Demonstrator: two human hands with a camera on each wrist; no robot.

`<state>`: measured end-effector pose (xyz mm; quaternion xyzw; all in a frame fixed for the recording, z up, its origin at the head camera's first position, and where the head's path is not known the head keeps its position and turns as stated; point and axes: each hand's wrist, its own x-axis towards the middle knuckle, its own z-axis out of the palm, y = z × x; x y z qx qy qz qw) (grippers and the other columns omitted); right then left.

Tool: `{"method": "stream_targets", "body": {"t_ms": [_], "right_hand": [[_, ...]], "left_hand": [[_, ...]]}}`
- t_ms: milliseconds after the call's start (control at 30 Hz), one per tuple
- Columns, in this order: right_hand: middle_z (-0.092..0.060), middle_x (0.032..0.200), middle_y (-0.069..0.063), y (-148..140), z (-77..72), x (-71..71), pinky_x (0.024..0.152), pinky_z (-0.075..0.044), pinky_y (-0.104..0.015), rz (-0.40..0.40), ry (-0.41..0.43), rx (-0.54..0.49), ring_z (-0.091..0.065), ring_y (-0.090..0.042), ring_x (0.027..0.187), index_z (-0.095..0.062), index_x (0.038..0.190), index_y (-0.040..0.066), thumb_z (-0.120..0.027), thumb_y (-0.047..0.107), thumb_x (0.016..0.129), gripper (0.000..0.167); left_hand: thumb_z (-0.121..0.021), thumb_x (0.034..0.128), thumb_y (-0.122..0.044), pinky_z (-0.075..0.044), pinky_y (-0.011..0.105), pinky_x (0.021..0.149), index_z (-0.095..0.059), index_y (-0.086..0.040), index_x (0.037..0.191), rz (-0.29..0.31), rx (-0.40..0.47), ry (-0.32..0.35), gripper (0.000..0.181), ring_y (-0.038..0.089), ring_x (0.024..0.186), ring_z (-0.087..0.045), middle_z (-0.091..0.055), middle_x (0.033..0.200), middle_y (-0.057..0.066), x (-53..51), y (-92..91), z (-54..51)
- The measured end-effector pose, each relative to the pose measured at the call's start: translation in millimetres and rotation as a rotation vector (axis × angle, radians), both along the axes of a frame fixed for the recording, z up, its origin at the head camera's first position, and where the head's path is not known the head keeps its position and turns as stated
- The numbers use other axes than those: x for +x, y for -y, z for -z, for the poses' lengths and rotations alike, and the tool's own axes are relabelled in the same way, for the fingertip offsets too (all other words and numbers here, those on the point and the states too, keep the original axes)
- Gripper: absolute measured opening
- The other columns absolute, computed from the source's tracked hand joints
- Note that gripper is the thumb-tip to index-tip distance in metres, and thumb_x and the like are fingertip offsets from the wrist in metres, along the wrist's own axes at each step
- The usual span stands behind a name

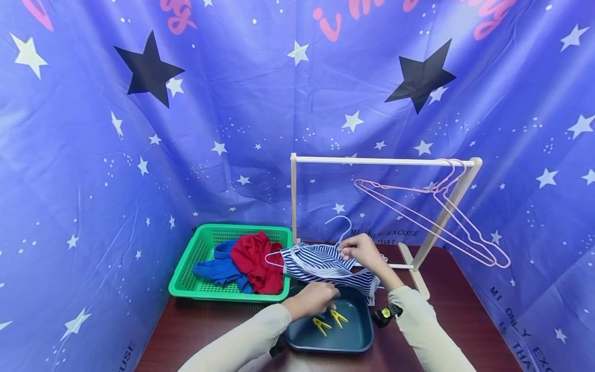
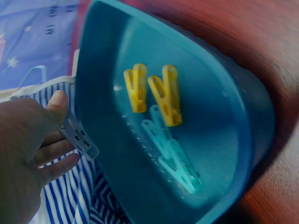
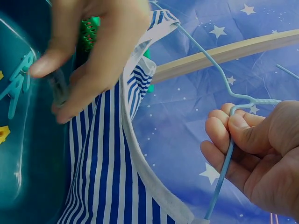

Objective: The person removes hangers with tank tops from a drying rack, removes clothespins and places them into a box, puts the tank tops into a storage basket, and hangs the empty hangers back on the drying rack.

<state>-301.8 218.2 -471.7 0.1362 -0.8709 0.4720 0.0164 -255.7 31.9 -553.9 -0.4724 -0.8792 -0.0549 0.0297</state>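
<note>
My left hand [image 1: 312, 299] pinches a grey-blue clothespin [image 2: 80, 138] between thumb and fingers, over the edge of a dark teal basin [image 1: 364, 338]. Inside the basin lie two yellow clothespins [image 2: 170, 95] and teal ones [image 2: 180, 161]. My right hand [image 3: 261, 154] grips the wire of a light blue hanger [image 3: 219, 177] just below its hook. A blue-and-white striped garment [image 1: 321, 258] with white trim hangs on this hanger, its lower part beside the basin's rim. One end of the hanger pokes out at the garment's left.
A green basket [image 1: 186, 279] with a blue cloth [image 1: 218, 271] and a red cloth [image 1: 257, 258] stands at left. Behind the garment, a wooden rack [image 1: 372, 160] carries pink hangers [image 1: 418, 219] at its right end. The brown table [image 1: 465, 310] meets a starry curtain.
</note>
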Motion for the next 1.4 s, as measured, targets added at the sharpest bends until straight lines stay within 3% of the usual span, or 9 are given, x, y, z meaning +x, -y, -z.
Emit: {"method": "stream_targets", "body": {"t_ms": [100,300,500,767,967,1133,1300,1400], "right_hand": [[-0.073,0.077,-0.027,0.2,0.5,-0.7,0.059,-0.060,-0.024,0.006,0.011,0.000,-0.073,-0.039,0.069,-0.073,0.092,-0.017,-0.063,-0.018,0.088,0.011],[-0.073,0.076,-0.024,0.6,2.1,-1.6,0.061,-0.061,-0.027,0.004,0.025,-0.003,-0.073,-0.033,0.067,-0.073,0.091,-0.017,-0.063,-0.019,0.087,0.011],[-0.073,0.074,-0.021,1.5,1.6,-1.0,0.068,-0.063,-0.043,0.006,0.030,-0.006,-0.073,-0.025,0.066,-0.072,0.093,-0.018,-0.064,-0.018,0.087,0.010],[-0.073,0.075,-0.020,0.3,1.9,0.4,0.068,-0.063,-0.045,0.013,0.024,0.006,-0.073,-0.027,0.068,-0.073,0.093,-0.016,-0.063,-0.017,0.088,0.011],[-0.072,0.074,-0.023,-0.5,-1.1,0.9,0.068,-0.062,-0.047,-0.008,0.009,0.004,-0.072,-0.028,0.066,-0.072,0.092,-0.018,-0.062,-0.018,0.088,0.010],[-0.073,0.073,-0.021,1.7,-2.7,0.8,0.064,-0.063,-0.039,-0.005,0.028,0.018,-0.071,-0.019,0.063,-0.072,0.092,-0.018,-0.063,-0.018,0.088,0.011],[-0.074,0.077,-0.022,4.6,-7.0,1.4,0.058,-0.058,-0.020,-0.002,0.043,0.042,-0.073,-0.028,0.066,-0.073,0.093,-0.017,-0.064,-0.016,0.088,0.010],[-0.075,0.080,-0.023,3.7,-11.1,2.3,0.059,-0.058,-0.020,-0.008,0.033,0.063,-0.074,-0.032,0.069,-0.073,0.093,-0.017,-0.064,-0.016,0.088,0.010]], "left_hand": [[-0.080,0.0896,-0.028,-0.051,0.015,0.067,-0.076,-0.016,0.105,0.050,-0.064,-0.079,0.020,0.002,0.079,-0.065,-0.070,0.089,-0.008,-1.1,-2.6,7.4],[-0.080,0.0882,-0.028,-0.047,0.018,0.058,-0.073,-0.022,0.090,0.076,-0.167,-0.154,0.009,0.003,0.069,-0.062,-0.068,0.079,-0.010,-0.9,-7.7,17.2],[-0.078,0.0883,-0.022,-0.045,0.020,0.055,-0.068,-0.024,0.075,0.017,-0.240,-0.101,0.017,0.003,0.060,-0.054,-0.066,0.071,-0.011,-2.7,-14.7,25.5],[-0.080,0.0848,-0.019,-0.044,0.022,0.055,-0.067,-0.024,0.072,-0.044,-0.312,-0.053,0.019,0.005,0.057,-0.049,-0.066,0.070,-0.011,-9.1,-17.9,42.5],[-0.079,0.0871,-0.020,-0.047,0.021,0.057,-0.069,-0.024,0.074,-0.062,-0.313,-0.062,0.017,0.005,0.059,-0.052,-0.066,0.070,-0.011,-15.8,-18.6,44.1],[-0.082,0.0837,-0.018,-0.044,0.021,0.055,-0.067,-0.024,0.073,-0.040,-0.340,-0.043,0.019,0.006,0.059,-0.050,-0.065,0.071,-0.010,-14.0,-20.8,43.1],[-0.085,0.0800,-0.024,-0.047,0.022,0.055,-0.066,-0.025,0.074,-0.008,-0.391,-0.070,0.020,0.005,0.060,-0.052,-0.068,0.075,-0.011,-8.7,-24.0,42.5],[-0.087,0.0783,-0.026,-0.048,0.022,0.056,-0.067,-0.026,0.075,0.002,-0.400,-0.090,0.020,0.005,0.060,-0.052,-0.069,0.076,-0.012,-6.3,-24.7,43.0]]}}
